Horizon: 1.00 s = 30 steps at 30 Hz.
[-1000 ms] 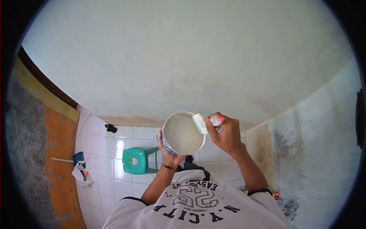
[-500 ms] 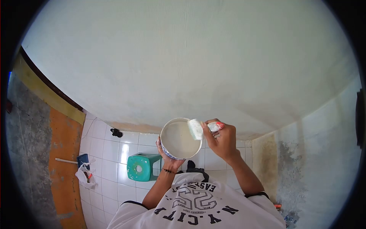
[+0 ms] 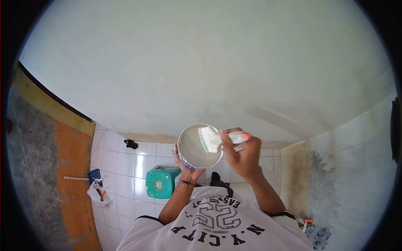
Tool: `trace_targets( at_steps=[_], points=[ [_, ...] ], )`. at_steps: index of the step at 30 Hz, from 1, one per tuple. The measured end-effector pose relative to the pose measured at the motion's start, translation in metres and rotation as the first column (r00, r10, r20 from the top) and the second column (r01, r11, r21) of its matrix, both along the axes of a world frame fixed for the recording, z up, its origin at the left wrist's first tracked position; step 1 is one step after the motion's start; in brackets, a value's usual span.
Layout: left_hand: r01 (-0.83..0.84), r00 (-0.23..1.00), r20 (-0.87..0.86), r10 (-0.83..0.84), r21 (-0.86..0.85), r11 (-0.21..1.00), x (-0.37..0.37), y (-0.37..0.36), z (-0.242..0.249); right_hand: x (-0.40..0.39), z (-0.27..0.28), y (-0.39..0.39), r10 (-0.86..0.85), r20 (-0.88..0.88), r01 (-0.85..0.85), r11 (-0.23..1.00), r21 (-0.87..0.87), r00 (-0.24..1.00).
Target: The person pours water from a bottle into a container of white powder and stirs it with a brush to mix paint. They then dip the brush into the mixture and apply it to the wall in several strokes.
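My left hand point(image 3: 189, 170) is wrapped round the underside and left side of a round tub point(image 3: 184, 160) with a blue pattern on its outside. Whitish paint point(image 3: 191, 147) fills part of the tub. In my right hand point(image 3: 245, 155) is a paintbrush point(image 3: 210, 139), gripped by its paint-smeared handle with a red end. The brush head, coated white, is over the tub's opening at the right side, its bristles pointing left above the paint. In front of both hands rises a pale wall point(image 3: 201, 67).
On the white tiled floor point(image 3: 121, 167) stands a green plastic stool point(image 3: 160, 183), left of the tub. A small black object point(image 3: 131, 144) lies by the wall's foot. Farther left are a blue dustpan point(image 3: 94, 175) and a white plastic bag point(image 3: 99, 195). Plastic bottles point(image 3: 320, 239) lie low at the right.
The paintbrush has moved left, farther over the tub's opening, with my right hand still gripping it. The whole view has shifted slightly, and the tub remains in my left hand.
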State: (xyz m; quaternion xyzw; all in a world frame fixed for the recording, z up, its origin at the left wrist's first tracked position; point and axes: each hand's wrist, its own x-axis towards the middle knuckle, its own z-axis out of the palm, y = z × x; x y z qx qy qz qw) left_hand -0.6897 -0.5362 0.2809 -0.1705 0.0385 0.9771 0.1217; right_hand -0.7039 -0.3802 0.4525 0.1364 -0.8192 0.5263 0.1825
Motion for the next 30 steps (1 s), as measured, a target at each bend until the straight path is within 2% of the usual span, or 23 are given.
trace_targets(
  at_steps=[1, 4, 5, 9, 12, 16, 19, 22, 25, 28, 30],
  points=[
    [0.01, 1.0, -0.01, -0.01, 0.009, 1.0, 0.002, -0.007, 0.002, 0.003, -0.009, -0.012, 0.006, -0.062, 0.0, 0.995, 0.098, 0.998],
    [0.042, 0.999, -0.034, -0.042, -0.004, 0.999, -0.006, -0.026, 0.006, 0.004, -0.006, -0.035, -0.004, -0.076, 0.011, 0.995, 0.096, 0.997],
    [0.052, 0.998, -0.042, -0.053, -0.017, 0.998, -0.006, -0.032, 0.005, 0.006, 0.0, -0.046, -0.045, -0.099, 0.046, 0.999, 0.007, 0.994],
    [0.127, 0.987, -0.112, -0.118, 0.081, 0.989, -0.016, -0.057, 0.003, 0.001, -0.025, -0.072, -0.009, 0.009, 0.008, 0.999, 0.053, 1.0],
    [0.116, 0.991, -0.079, -0.11, 0.076, 0.99, -0.014, -0.07, 0.002, -0.003, -0.03, -0.088, -0.045, 0.072, 0.047, 0.999, -0.023, 0.996],
    [0.138, 0.987, -0.102, -0.128, 0.101, 0.985, -0.014, -0.079, 0.003, -0.005, -0.035, -0.099, 0.014, 0.248, 0.027, 0.986, -0.162, 0.969],
    [0.151, 0.983, -0.12, -0.136, 0.128, 0.98, -0.016, -0.083, -0.002, -0.002, -0.028, -0.109, 0.02, 0.196, 0.009, 0.989, -0.145, 0.98],
    [0.155, 0.985, -0.086, -0.147, 0.102, 0.983, -0.011, -0.084, 0.005, 0.005, -0.025, -0.117, 0.045, 0.257, 0.026, 0.964, -0.265, 0.965],
    [0.165, 0.984, -0.091, -0.153, 0.141, 0.976, -0.014, -0.086, 0.007, 0.003, -0.037, -0.12, 0.016, 0.234, 0.025, 0.985, -0.172, 0.972],
    [0.164, 0.984, -0.089, -0.153, 0.139, 0.977, -0.015, -0.087, 0.009, 0.005, -0.036, -0.125, 0.048, 0.334, 0.08, 0.93, -0.358, 0.941],
    [0.151, 0.985, -0.095, -0.142, 0.106, 0.983, -0.014, -0.088, 0.009, 0.004, -0.04, -0.124, 0.071, 0.361, 0.093, 0.904, -0.417, 0.93]
  ],
)
